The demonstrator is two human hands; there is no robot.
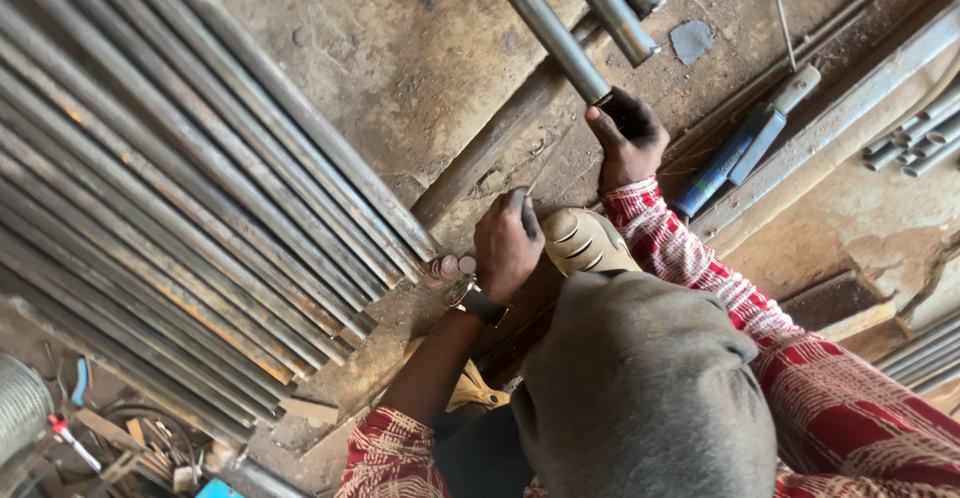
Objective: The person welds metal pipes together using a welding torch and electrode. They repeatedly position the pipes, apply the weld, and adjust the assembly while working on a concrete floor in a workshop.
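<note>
My right hand (pixel 628 140) is closed around the near end of a long grey steel pipe (pixel 545 26) that runs up and away to the top of the view. My left hand (pixel 506 243), with a band on its wrist, is a fist on a small dark object whose tip pokes out at the top; what it is I cannot make out. That fist sits beside a tan shoe (pixel 582 240) and just right of the cut ends of a pipe stack (pixel 200 178). Red patterned sleeves cover both arms, and a grey-clad knee (pixel 640 388) hides the ground below.
Many long steel pipes lie side by side across the left half. A flat steel bar (pixel 490 143) runs diagonally on the dirt floor. A blue-handled tool (pixel 740 153) lies by a long steel section (pixel 840 108). Short pipe offcuts (pixel 915 138) sit at right, loose clutter (pixel 90 438) at bottom left.
</note>
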